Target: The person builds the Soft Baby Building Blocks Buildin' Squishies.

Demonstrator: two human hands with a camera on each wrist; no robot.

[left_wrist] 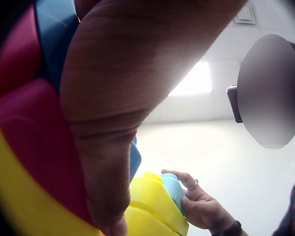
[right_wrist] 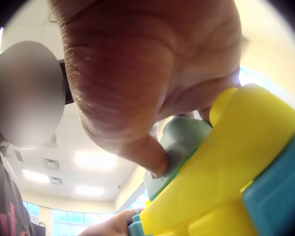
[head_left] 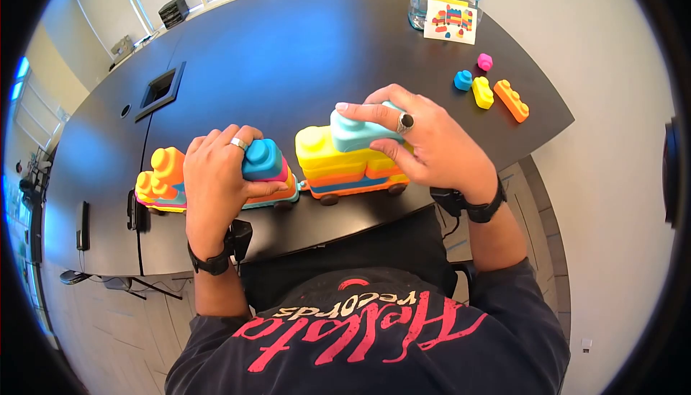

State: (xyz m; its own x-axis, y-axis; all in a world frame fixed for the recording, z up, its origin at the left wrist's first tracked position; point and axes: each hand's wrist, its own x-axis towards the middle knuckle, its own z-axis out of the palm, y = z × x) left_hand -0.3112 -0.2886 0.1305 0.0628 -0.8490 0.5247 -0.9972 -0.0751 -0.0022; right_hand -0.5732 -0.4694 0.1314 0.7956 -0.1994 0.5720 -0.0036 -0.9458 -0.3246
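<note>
My right hand (head_left: 439, 139) grips a light blue building block (head_left: 353, 132), thumb on the near side and fingers over its top. That block sits on the yellow blocks (head_left: 317, 151) of a stacked toy train wagon, with orange and blue layers below. My left hand (head_left: 219, 172) holds the block stack of the neighbouring wagon, thumb across its near side, against a pink block (left_wrist: 39, 142) in the left wrist view. A blue block (head_left: 263, 159) tops that stack. Further left, orange blocks (head_left: 168, 164) stand on the train's end, partly hidden by my left hand.
Loose on the dark table (head_left: 288, 56) at the right lie a pink block (head_left: 485, 61), a blue block (head_left: 463, 80), a yellow block (head_left: 483, 93) and an orange block (head_left: 512, 101). Behind them stands a clear bag (head_left: 419, 13) with a picture card (head_left: 450, 19).
</note>
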